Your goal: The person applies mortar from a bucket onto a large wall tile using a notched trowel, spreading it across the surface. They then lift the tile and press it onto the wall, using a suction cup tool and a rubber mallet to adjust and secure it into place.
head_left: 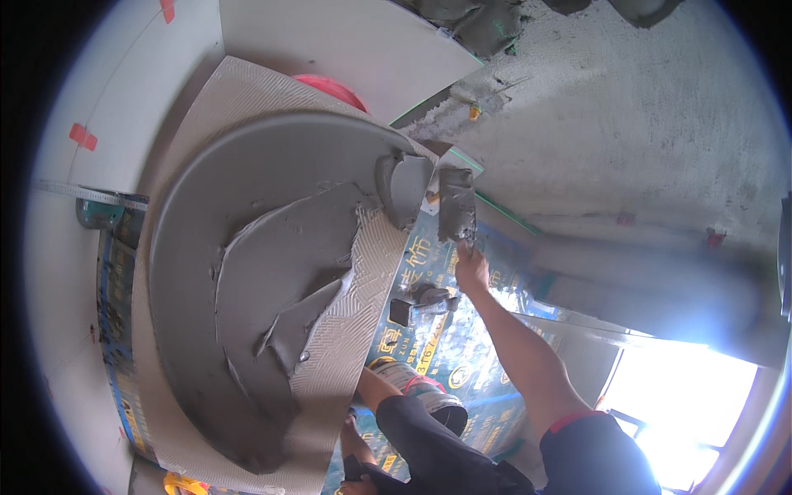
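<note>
My right hand (471, 268) grips a trowel (456, 202) loaded with grey mortar, held beside the right edge of a large tile (202, 115) with a ridged back. A broad layer of mortar (231, 214) covers much of that tile, with a thicker lump (400, 186) at its upper right. My left forearm (377, 388) runs behind the tile's lower right edge; my left hand and its fingers are hidden there.
Below lie printed floor covering (487, 379), a bucket (429, 408) and a dark tool (417, 309). A red basin (330, 87) sits behind the tile. A green level (99, 212) is at the left wall (107, 74). A bright window (676, 388) is lower right.
</note>
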